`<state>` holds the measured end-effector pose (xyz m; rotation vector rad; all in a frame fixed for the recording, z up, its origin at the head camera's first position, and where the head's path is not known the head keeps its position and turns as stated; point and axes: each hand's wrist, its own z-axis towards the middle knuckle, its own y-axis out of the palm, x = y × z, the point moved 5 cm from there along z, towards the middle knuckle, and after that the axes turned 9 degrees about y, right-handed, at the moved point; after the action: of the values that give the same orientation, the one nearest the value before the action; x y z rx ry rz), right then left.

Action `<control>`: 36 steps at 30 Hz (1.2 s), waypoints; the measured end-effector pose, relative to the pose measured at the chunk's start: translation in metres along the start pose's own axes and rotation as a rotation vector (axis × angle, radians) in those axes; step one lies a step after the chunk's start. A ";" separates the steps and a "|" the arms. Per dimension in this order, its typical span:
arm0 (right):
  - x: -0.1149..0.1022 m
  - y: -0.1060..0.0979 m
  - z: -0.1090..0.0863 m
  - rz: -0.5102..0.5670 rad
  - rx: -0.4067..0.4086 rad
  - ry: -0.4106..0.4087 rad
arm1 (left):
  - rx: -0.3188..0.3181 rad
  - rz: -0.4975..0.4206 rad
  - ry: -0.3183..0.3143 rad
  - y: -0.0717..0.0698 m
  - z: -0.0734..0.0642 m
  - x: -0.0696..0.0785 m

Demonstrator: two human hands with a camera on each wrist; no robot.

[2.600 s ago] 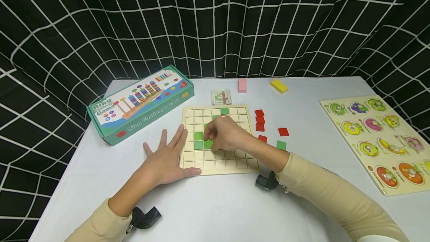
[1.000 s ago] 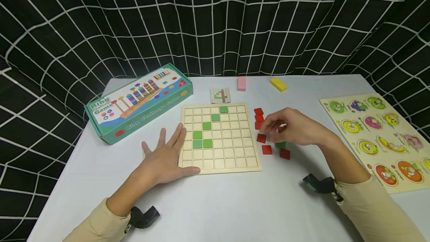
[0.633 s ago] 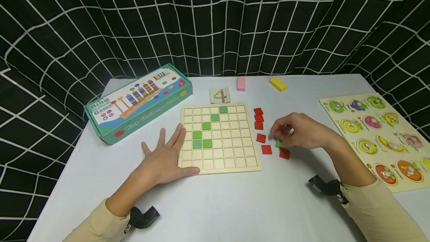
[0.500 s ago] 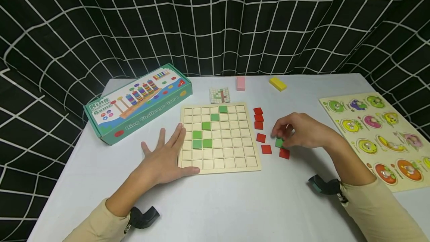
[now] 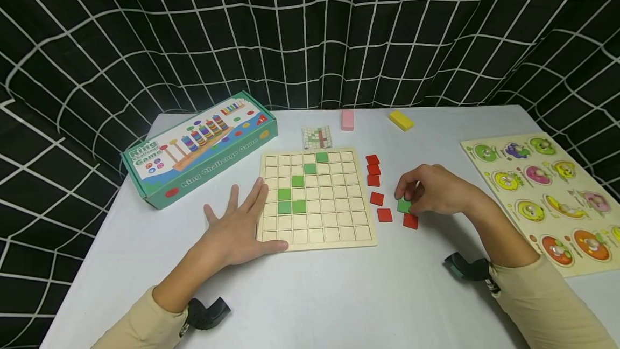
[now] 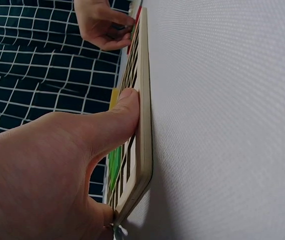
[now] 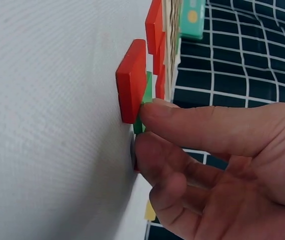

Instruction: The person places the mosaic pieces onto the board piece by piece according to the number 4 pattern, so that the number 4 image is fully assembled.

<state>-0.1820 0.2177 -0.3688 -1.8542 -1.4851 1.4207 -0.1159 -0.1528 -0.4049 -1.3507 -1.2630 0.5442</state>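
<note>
My left hand [image 5: 237, 233] lies spread at the left edge of a wooden grid board [image 5: 329, 221]; its thumb [image 6: 117, 120] rests on the board's near corner area. Several green square tiles [image 5: 284, 194] sit in the board's cells, in a diagonal with one beside its lower end. To the right of the board, my right hand [image 5: 438, 190] pinches a loose green tile [image 5: 403, 206] between thumb and forefinger, low at the tabletop. A red tile [image 7: 131, 82] lies just nearer than it. Another red tile [image 7: 136, 166] is mostly hidden under the fingers.
Several red tiles [image 5: 373, 169] line the board's right side. Behind the board are a small pattern card [image 5: 317, 137], a pink block [image 5: 347, 120] and a yellow block [image 5: 401, 120]. A green game box [image 5: 203, 149] stands left; a fruit puzzle board [image 5: 504, 160] lies right.
My right hand has left the board, moved right to the loose tiles and taken hold of the green one. The left hand has stayed at the board's edge.
</note>
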 end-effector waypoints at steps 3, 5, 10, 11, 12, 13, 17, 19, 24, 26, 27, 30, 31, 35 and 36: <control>-0.001 0.000 0.001 0.003 0.004 -0.005 | -0.002 0.003 -0.001 0.000 0.000 0.000; -0.001 0.000 0.001 0.008 0.012 -0.008 | -0.001 0.005 -0.001 0.000 0.000 0.000; -0.003 0.001 0.004 0.007 0.040 -0.022 | 0.001 0.006 -0.002 0.001 -0.001 0.000; -0.003 0.001 0.004 0.006 0.042 -0.024 | 0.000 0.006 -0.004 0.001 -0.001 0.000; -0.003 0.001 0.004 0.006 0.043 -0.022 | -0.001 0.008 -0.006 0.001 -0.001 0.000; -0.004 0.002 0.004 0.007 0.043 -0.021 | -0.001 0.009 -0.007 0.001 -0.001 0.000; -0.005 0.003 0.004 0.005 0.049 -0.019 | 0.004 -0.002 -0.005 0.001 0.000 0.000; -0.006 0.004 0.004 0.000 0.058 -0.024 | 0.005 -0.008 -0.002 0.001 0.000 -0.001; -0.008 0.005 0.004 -0.014 0.077 -0.039 | -0.003 -0.014 -0.006 0.001 0.000 -0.001; -0.008 0.005 0.004 -0.018 0.080 -0.043 | -0.004 -0.017 -0.006 0.001 0.000 -0.001; -0.009 0.005 0.004 -0.017 0.080 -0.045 | -0.006 -0.018 -0.007 0.001 0.000 -0.001; -0.009 0.005 0.004 -0.014 0.081 -0.043 | -0.004 -0.012 -0.005 0.001 0.000 -0.001; -0.009 0.004 0.004 -0.011 0.080 -0.039 | -0.004 -0.010 -0.004 0.001 0.000 -0.001; -0.010 0.002 0.004 0.005 0.083 -0.024 | -0.010 0.002 -0.007 0.000 0.000 -0.002; -0.011 0.002 0.003 0.011 0.084 -0.023 | -0.012 0.003 -0.008 0.000 0.000 -0.002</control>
<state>-0.1832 0.2063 -0.3667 -1.8040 -1.4057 1.4915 -0.1162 -0.1543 -0.4058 -1.3612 -1.2727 0.5453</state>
